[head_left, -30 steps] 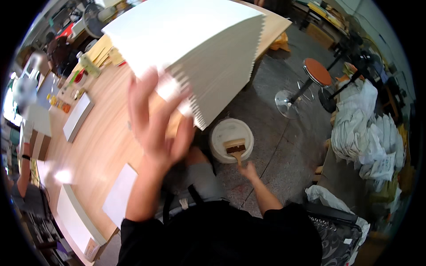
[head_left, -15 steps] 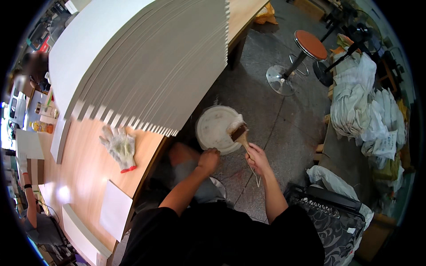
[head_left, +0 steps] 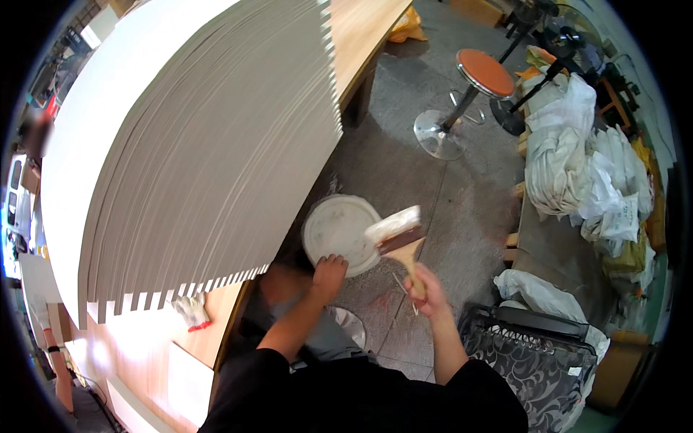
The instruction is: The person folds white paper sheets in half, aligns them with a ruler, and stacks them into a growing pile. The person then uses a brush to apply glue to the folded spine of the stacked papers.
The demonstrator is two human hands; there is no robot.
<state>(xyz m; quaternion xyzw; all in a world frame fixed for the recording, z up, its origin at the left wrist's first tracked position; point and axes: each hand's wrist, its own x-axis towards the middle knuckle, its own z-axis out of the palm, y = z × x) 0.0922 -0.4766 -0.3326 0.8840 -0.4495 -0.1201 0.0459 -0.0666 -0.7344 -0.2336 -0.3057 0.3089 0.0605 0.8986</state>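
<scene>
A wide paintbrush with a wooden handle and white-coated bristles is in my right hand, whose fingers wrap round the handle. Its bristles point up and left, beside a round white bucket lid down by the table. My left hand is closed over the near rim of that lid, fingers curled on its edge. On the table's left stands a large stack of grey boards with a white top sheet, its edges stepped like a fan. A white glove with a red cuff lies partly hidden behind the stack.
A stool with an orange seat stands on the floor ahead. White sacks are piled on the right, near a black patterned case. The wooden table edge runs along my left. Another person's arm shows at lower left.
The brush has lifted and turned, its white bristles now beside the lid's right edge. My left hand stays at the rim. The view has shifted, so the stack covers more of the glove.
</scene>
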